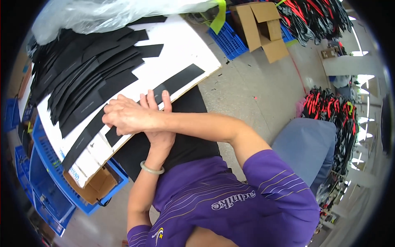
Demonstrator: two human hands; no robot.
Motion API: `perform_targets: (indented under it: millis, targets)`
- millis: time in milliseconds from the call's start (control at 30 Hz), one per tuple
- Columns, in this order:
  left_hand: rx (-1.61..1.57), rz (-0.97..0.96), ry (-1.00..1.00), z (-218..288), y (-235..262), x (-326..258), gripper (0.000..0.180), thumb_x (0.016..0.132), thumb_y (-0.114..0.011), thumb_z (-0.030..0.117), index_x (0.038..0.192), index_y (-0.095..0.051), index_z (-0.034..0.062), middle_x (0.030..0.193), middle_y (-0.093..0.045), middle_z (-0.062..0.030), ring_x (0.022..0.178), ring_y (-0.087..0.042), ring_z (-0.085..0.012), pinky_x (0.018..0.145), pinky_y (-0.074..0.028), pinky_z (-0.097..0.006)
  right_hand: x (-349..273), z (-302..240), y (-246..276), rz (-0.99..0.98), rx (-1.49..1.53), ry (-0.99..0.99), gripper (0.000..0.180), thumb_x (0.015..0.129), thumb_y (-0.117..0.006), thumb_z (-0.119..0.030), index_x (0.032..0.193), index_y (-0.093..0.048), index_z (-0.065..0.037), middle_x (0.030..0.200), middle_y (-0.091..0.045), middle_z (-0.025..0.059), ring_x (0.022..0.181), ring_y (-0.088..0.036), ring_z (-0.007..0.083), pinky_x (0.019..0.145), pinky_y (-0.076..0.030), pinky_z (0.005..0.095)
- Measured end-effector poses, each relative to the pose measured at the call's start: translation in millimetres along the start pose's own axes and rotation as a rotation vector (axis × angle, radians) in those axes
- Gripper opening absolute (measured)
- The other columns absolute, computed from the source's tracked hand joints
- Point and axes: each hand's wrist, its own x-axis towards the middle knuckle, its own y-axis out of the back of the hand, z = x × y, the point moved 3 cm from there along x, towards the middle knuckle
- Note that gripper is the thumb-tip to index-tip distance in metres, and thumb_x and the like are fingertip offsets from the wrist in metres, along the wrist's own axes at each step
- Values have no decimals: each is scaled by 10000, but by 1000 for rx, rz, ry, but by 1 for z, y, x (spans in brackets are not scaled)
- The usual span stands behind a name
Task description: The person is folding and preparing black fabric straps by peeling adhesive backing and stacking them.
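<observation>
Along the near edge of a white board point(181, 45) lies a long black strip point(183, 80). My left hand point(158, 136) reaches up onto it with fingers stretched out and apart, resting on the strip. Crossing over my left hand is my right hand point(127, 116), its fingers curled closed at another black strip point(84, 142) that runs down to the board's lower left corner. My right hand partly covers my left palm and hides where the strips meet. Behind both hands a thick fanned pile of black strips point(88, 76) covers the board's far left part.
Clear plastic sheeting point(94, 18) drapes over the pile's far side. Blue crates point(53, 181) stand below the board at left, near a cardboard box point(98, 183). Farther right are an open carton point(267, 35), a blue basket point(230, 41), a grey-blue covered object point(306, 142) and hanging black-and-red bundles point(329, 109).
</observation>
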Motion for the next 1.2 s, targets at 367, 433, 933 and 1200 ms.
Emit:
perform_targets:
  millis: [367,433,933,1200]
  targets:
    - [39,-52,-23,6,3,4,509,907,-489,279,1413,-432,292,1430,-329,-265,1292,-348,-498,1037,-289,-601,1,4,-6,141,15,-1,99,569,-712,-70,640,-652,-100,711,-618,58,814,-585,233,763,-369,373]
    - [80,-50,-24,11,3,7,509,908,-483,289,1413,-431,324,1437,-309,-264,1298,-329,-506,1038,-283,-603,2,5,-8,129,16,-23,82,577,-700,-63,621,-644,-104,685,-610,55,796,-583,230,750,-364,374]
    - [54,24,-4,12,-3,3,483,914,-437,330,1396,-464,308,1438,-322,-268,1304,-340,-495,1028,-298,-604,-1,7,5,-65,-17,-29,237,642,-766,-181,737,-563,-101,759,-545,36,829,-553,248,734,-374,391]
    - [73,91,37,6,-3,-1,500,895,-450,363,1391,-470,306,1401,-367,-267,1279,-381,-481,1005,-328,-590,10,-3,1,-175,4,-154,160,671,-757,-192,745,-673,-77,745,-600,24,796,-561,206,793,-361,356]
